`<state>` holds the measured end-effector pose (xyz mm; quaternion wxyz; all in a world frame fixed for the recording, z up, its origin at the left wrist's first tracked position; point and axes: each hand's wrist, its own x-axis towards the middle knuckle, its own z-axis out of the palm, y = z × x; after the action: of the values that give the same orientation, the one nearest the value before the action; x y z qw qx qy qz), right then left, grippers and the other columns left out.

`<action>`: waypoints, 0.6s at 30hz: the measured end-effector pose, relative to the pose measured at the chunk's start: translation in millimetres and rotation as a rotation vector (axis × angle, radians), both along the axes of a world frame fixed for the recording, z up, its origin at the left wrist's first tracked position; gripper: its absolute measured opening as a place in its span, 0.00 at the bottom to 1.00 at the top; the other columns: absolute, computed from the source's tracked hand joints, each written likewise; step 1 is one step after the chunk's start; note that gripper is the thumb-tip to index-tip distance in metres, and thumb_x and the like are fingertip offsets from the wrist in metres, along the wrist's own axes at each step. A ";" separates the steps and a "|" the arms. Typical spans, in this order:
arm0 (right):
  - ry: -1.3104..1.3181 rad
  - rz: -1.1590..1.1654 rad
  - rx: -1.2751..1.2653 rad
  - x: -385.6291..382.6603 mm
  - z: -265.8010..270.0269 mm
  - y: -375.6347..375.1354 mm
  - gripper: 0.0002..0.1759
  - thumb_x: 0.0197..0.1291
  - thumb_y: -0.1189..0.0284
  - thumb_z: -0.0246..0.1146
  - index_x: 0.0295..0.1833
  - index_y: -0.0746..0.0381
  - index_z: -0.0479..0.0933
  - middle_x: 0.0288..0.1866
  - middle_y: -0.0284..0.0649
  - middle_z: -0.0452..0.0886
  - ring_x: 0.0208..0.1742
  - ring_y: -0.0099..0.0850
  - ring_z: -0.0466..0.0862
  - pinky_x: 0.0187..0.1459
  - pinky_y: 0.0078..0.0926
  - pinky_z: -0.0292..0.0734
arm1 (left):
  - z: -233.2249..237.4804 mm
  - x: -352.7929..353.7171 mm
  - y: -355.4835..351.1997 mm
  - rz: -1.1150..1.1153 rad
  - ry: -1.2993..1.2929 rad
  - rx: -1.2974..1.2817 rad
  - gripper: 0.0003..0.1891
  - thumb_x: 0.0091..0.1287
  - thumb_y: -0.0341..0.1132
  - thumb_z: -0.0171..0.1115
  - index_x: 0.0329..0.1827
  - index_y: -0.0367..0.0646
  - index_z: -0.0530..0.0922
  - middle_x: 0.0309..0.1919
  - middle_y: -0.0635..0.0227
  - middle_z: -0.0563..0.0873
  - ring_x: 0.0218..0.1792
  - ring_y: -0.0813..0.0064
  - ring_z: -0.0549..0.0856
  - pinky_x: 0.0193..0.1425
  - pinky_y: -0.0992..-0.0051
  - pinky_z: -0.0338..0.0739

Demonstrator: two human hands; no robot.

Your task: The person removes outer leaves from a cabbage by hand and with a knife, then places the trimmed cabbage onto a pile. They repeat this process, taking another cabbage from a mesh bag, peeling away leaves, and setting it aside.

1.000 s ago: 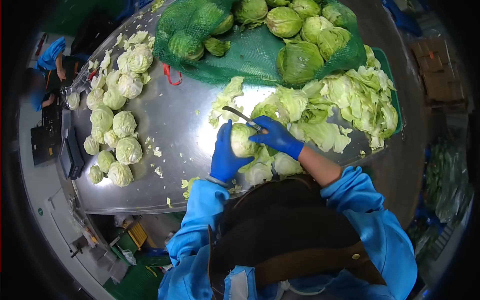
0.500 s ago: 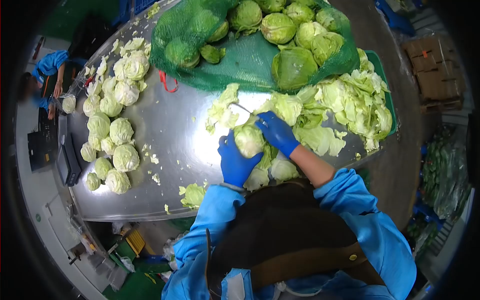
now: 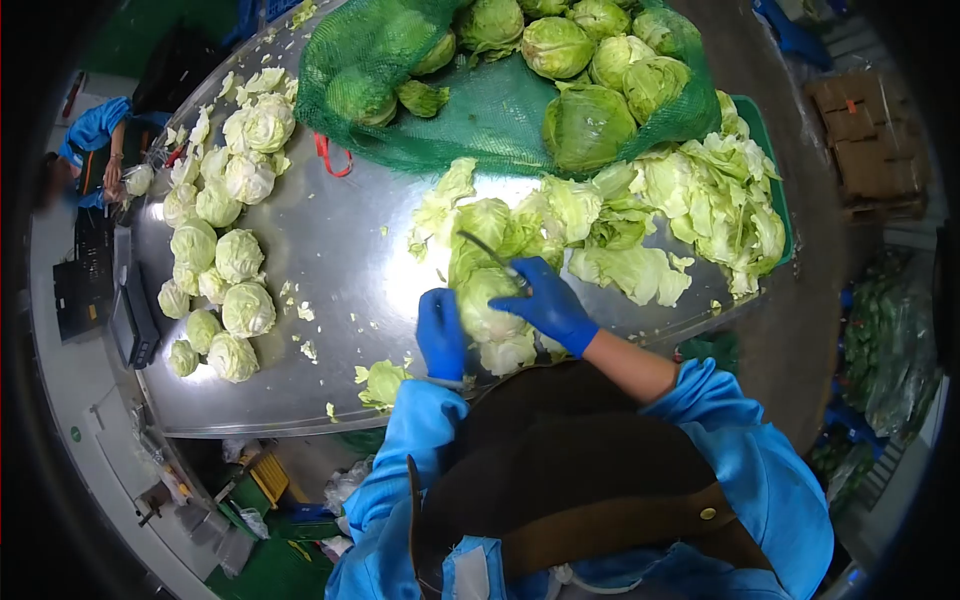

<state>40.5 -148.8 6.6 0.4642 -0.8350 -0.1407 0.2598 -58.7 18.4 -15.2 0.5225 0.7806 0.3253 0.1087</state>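
Note:
A pale green head of lettuce (image 3: 482,305) sits on the metal table in front of me, with loosened outer leaves (image 3: 485,225) spread just beyond it. My left hand (image 3: 440,335), in a blue glove, presses against its left side; the thumb is hidden. In the blue-gloved fingers of my right hand (image 3: 552,308) is a small knife (image 3: 487,252), its dark blade pointing up and left above the leaves. The right fingertips reach over the lettuce's right side. Trimmed leaves (image 3: 635,275) lie right of my right hand.
A green mesh bag (image 3: 470,130) with whole lettuces (image 3: 590,125) fills the table's far side. Trimmed heads (image 3: 238,255) stand in rows at left. Loose leaves (image 3: 715,200) heap over a green crate (image 3: 785,225) at right. A co-worker (image 3: 95,150) stands at far left.
My left hand has shifted slightly left and down, its thumb no longer over the lettuce. My right hand has moved down with the knife, and leaves now lie opened out beyond the head.

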 end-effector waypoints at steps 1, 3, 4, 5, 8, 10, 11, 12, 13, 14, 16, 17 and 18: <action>-0.004 0.001 0.001 -1.7 -6.5 -3.7 0.37 0.49 0.50 0.74 0.57 0.62 0.74 0.50 0.46 0.76 0.47 0.44 0.81 0.51 0.40 0.75 | 2.0 4.3 6.3 -0.002 0.004 0.076 0.08 0.73 0.35 0.57 0.43 0.39 0.79 0.32 0.67 0.82 0.30 0.73 0.78 0.39 0.71 0.75; -0.014 0.005 0.013 -1.3 -15.1 -9.3 0.37 0.47 0.50 0.76 0.56 0.64 0.75 0.47 0.45 0.77 0.47 0.43 0.81 0.51 0.38 0.75 | -4.6 12.1 27.2 0.023 0.012 0.177 0.10 0.73 0.35 0.56 0.42 0.37 0.81 0.32 0.65 0.84 0.30 0.72 0.79 0.41 0.70 0.76; 0.038 0.015 0.032 1.9 -15.4 -10.6 0.37 0.47 0.50 0.77 0.55 0.64 0.75 0.46 0.45 0.77 0.47 0.42 0.80 0.51 0.37 0.75 | -15.5 10.3 42.1 0.046 0.022 0.200 0.11 0.73 0.35 0.55 0.41 0.37 0.82 0.33 0.64 0.86 0.32 0.71 0.80 0.43 0.69 0.76; 0.090 0.020 0.054 11.8 -15.2 -10.4 0.37 0.46 0.50 0.77 0.54 0.64 0.75 0.45 0.44 0.77 0.46 0.42 0.80 0.50 0.37 0.75 | -20.6 8.5 59.9 0.014 0.056 0.107 0.10 0.71 0.33 0.58 0.48 0.37 0.80 0.45 0.62 0.86 0.41 0.71 0.81 0.49 0.69 0.75; 0.063 0.047 0.185 29.0 -30.0 -7.9 0.34 0.45 0.50 0.78 0.49 0.64 0.77 0.41 0.42 0.77 0.43 0.38 0.79 0.47 0.33 0.74 | 18.5 25.6 58.8 -0.034 -0.134 0.142 0.23 0.63 0.31 0.67 0.61 0.39 0.74 0.60 0.61 0.79 0.55 0.69 0.79 0.60 0.69 0.72; 0.098 0.180 0.073 41.2 -12.0 -5.6 0.34 0.45 0.50 0.78 0.49 0.63 0.77 0.42 0.43 0.78 0.44 0.38 0.80 0.48 0.33 0.74 | 35.4 25.3 47.3 -0.636 -0.142 0.021 0.42 0.52 0.33 0.77 0.71 0.42 0.65 0.68 0.59 0.70 0.64 0.63 0.74 0.68 0.65 0.69; 0.080 0.262 0.066 45.0 -2.8 -3.6 0.28 0.52 0.54 0.75 0.50 0.63 0.77 0.44 0.44 0.80 0.46 0.38 0.81 0.49 0.32 0.75 | 43.5 30.4 37.7 -0.862 -0.080 0.246 0.46 0.48 0.36 0.79 0.72 0.42 0.64 0.68 0.56 0.70 0.66 0.59 0.73 0.69 0.63 0.68; 0.090 0.179 0.199 42.3 -13.5 -3.0 0.26 0.54 0.56 0.73 0.51 0.63 0.77 0.45 0.44 0.80 0.46 0.39 0.82 0.49 0.32 0.75 | 49.1 35.1 27.7 -1.081 -0.015 0.477 0.51 0.44 0.38 0.82 0.73 0.42 0.63 0.68 0.54 0.70 0.67 0.56 0.73 0.71 0.62 0.68; 0.098 0.095 0.330 38.7 -32.7 -3.3 0.25 0.56 0.57 0.71 0.51 0.63 0.77 0.45 0.45 0.80 0.46 0.39 0.82 0.49 0.31 0.75 | 51.3 36.3 21.6 -1.035 0.117 0.449 0.54 0.40 0.44 0.84 0.72 0.40 0.62 0.65 0.50 0.71 0.64 0.51 0.74 0.67 0.60 0.72; 0.102 0.011 0.458 38.8 -42.9 -4.0 0.23 0.58 0.59 0.70 0.52 0.63 0.78 0.45 0.46 0.81 0.46 0.39 0.83 0.49 0.31 0.76 | 51.5 37.7 15.5 -0.917 0.140 0.386 0.53 0.41 0.45 0.84 0.71 0.42 0.63 0.64 0.51 0.71 0.64 0.50 0.74 0.65 0.59 0.73; -0.215 0.042 0.213 36.5 4.2 -14.6 0.18 0.64 0.63 0.63 0.56 0.59 0.78 0.44 0.43 0.82 0.44 0.39 0.84 0.46 0.33 0.79 | 49.3 38.2 -0.7 -0.681 0.182 0.243 0.52 0.41 0.48 0.83 0.70 0.44 0.64 0.64 0.51 0.71 0.63 0.49 0.75 0.61 0.58 0.75; -0.290 0.058 0.142 30.0 12.9 -20.4 0.18 0.65 0.63 0.62 0.57 0.57 0.78 0.44 0.42 0.83 0.43 0.39 0.85 0.44 0.34 0.80 | 37.6 37.2 -8.0 -0.537 0.133 0.235 0.54 0.39 0.52 0.84 0.68 0.42 0.63 0.61 0.50 0.72 0.58 0.48 0.78 0.58 0.57 0.77; -0.369 0.075 0.073 24.5 17.4 -25.1 0.18 0.65 0.63 0.61 0.58 0.56 0.78 0.44 0.41 0.83 0.43 0.39 0.85 0.43 0.35 0.81 | 38.0 40.1 -15.3 -0.478 0.175 0.212 0.54 0.40 0.52 0.84 0.69 0.41 0.62 0.60 0.49 0.71 0.58 0.48 0.78 0.57 0.57 0.77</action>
<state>65.0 -173.9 24.0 0.4504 -0.8454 -0.2637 0.1138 -18.6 3.2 22.9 0.4185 0.8920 0.1627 -0.0519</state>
